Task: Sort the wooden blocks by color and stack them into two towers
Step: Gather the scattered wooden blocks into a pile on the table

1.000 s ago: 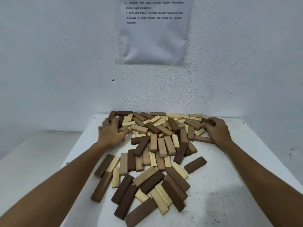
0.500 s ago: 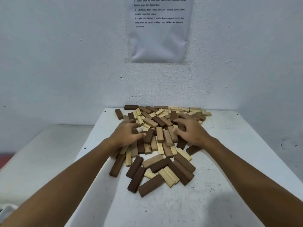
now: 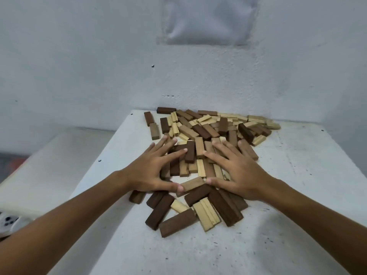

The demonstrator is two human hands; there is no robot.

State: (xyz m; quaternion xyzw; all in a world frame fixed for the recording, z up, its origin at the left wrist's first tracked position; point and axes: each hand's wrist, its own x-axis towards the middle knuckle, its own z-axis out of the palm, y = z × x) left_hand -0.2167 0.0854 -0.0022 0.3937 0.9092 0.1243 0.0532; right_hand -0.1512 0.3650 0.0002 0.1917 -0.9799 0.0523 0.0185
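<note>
Both hands lie flat on a mixed pile of wooden blocks [image 3: 200, 155] on the white counter [image 3: 297, 175]. The left hand [image 3: 153, 171] has its fingers spread and straight, pressing on dark blocks at the pile's left middle, its thumb touching a tan block [image 3: 191, 185] that lies between the two thumbs. The right hand [image 3: 236, 173] is spread the same way on the pile's right middle. Neither hand pinches or curls round any block. Palms down and fingers wide suits raking or spreading the heap, likely so that the colours can be told apart before any picking; no tower has been begun.

The pile reaches from the wall [image 3: 99, 76] behind it down to the near blocks below the hands. The blocks have no common heading. A dark block [image 3: 189, 151] between the hands has its long axis running away from the person toward the wall. The tan block lies nearly crosswise, its right end a little farther off. Near the pile's front, a long dark block [image 3: 177, 223] lies slanted, and pale blocks [image 3: 206, 215] beside it point toward the wall. Under the palms the blocks' lie is hidden, so which ones are pressed cannot be told for certain.
</note>
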